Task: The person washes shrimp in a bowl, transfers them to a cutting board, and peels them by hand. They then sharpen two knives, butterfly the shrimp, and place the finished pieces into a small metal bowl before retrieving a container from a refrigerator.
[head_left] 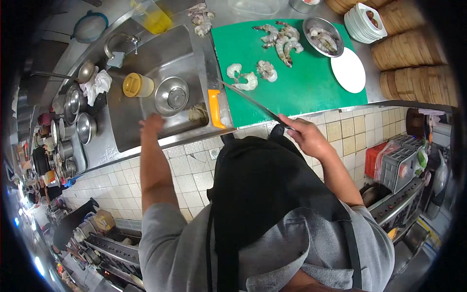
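Note:
My right hand (310, 137) is closed around the handle of a long knife (254, 103), whose blade slants over the lower left of a green cutting board (292, 97). Blurred by motion, my left hand (152, 124) is above the front of the steel sink (129, 117), nearest to a round metal bowl (171, 96). Several peeled shrimp (249, 81) lie on the board just beyond the blade. Farther back is a pile of shrimp with tails (282, 41), beside a metal bowl (311, 24) with more shrimp in it.
A white oval plate (348, 70) overlaps the board's right side. Stacked plates (362, 27) and bamboo steamers (413, 87) stand beyond. In the sink is a yellow-lidded container (137, 85); an orange handle (215, 108) rests on its right edge. A faucet (124, 40) rises behind.

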`<action>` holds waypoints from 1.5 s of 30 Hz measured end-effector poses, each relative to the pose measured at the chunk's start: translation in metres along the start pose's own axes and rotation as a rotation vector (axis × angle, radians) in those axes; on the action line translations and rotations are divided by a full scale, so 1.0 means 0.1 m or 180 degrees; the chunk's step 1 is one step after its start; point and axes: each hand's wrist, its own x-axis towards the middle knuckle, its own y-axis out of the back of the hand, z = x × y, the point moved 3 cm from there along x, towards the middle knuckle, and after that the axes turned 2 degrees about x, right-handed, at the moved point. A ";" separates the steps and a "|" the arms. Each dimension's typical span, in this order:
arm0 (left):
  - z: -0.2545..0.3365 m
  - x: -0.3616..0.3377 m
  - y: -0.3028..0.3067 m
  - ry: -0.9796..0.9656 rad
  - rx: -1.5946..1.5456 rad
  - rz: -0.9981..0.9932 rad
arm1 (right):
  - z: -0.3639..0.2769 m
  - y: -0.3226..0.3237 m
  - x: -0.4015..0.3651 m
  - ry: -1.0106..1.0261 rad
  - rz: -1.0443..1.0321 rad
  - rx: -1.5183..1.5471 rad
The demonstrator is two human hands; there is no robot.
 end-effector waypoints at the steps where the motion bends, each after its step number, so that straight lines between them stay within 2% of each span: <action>1: -0.05 0.29 -0.47 -0.0748 -0.0549 0.0668 | 0.01 -0.05 0.07 -0.0113 0.0001 -0.0125; 3: 0.15 0.22 -0.23 0.1051 -0.1429 0.0404 | 0.03 -0.08 0.12 -0.0236 0.0013 -0.0258; 4: 0.26 0.20 -0.08 0.1046 -0.1438 0.0406 | 0.07 -0.06 0.09 -0.0350 0.0214 -0.0215; 6: 0.44 0.20 0.31 0.0824 -0.1596 0.0819 | 0.15 0.00 0.03 -0.0453 0.0404 -0.0191; 8: 0.67 0.21 0.87 0.0421 -0.1460 0.1153 | 0.23 0.11 -0.06 -0.0415 0.0841 -0.0290; 10: 0.94 0.27 1.42 0.0149 -0.2248 0.1696 | 0.23 0.22 -0.13 -0.0606 0.0910 -0.0274; 12: 1.23 0.45 1.89 -0.0556 -0.2509 0.2745 | 0.18 0.30 -0.19 -0.0922 0.0901 0.0030; 14: 1.54 0.61 2.29 -0.0670 -0.2363 0.3351 | 0.06 0.34 -0.23 -0.1034 0.0818 -0.0059; 16: 1.74 0.60 2.64 -0.0487 -0.2166 0.3148 | 0.02 0.31 -0.25 -0.1018 0.0594 0.0112; 20: 1.89 0.82 2.90 -0.0086 -0.1427 0.2666 | -0.04 0.26 -0.32 -0.0940 0.0737 0.0341; 24: 1.92 0.81 2.94 -0.0171 -0.1052 0.2792 | 0.07 0.26 -0.43 -0.1234 0.0710 0.0436; 26: 1.88 0.68 2.94 -0.0208 -0.0963 0.2694 | 0.12 0.27 -0.40 -0.1017 0.0713 0.0366; 30: 1.78 0.57 2.94 -0.0513 -0.1464 0.2278 | 0.19 0.26 -0.24 -0.0403 0.0544 0.0116; 32: 1.73 0.44 2.91 -0.0886 -0.1684 0.2689 | 0.27 0.24 -0.15 -0.0476 0.0509 0.0198; 34: 1.74 0.45 2.84 -0.0877 -0.1513 0.2672 | 0.31 0.24 -0.08 -0.0764 0.0476 0.0243; 36: 1.77 0.55 2.86 -0.0897 -0.1386 0.2660 | 0.32 0.28 -0.04 -0.0713 0.0533 0.0232; 38: 1.81 0.68 2.83 -0.0693 -0.1454 0.2372 | 0.33 0.29 -0.10 -0.0710 0.0584 0.0231; 41: 1.85 0.82 2.84 -0.0520 -0.1430 0.2463 | 0.31 0.30 -0.18 -0.0702 0.0709 0.0135; 45: 1.78 0.76 2.87 -0.0642 -0.1700 0.2303 | 0.27 0.30 -0.27 -0.0671 0.0711 -0.0065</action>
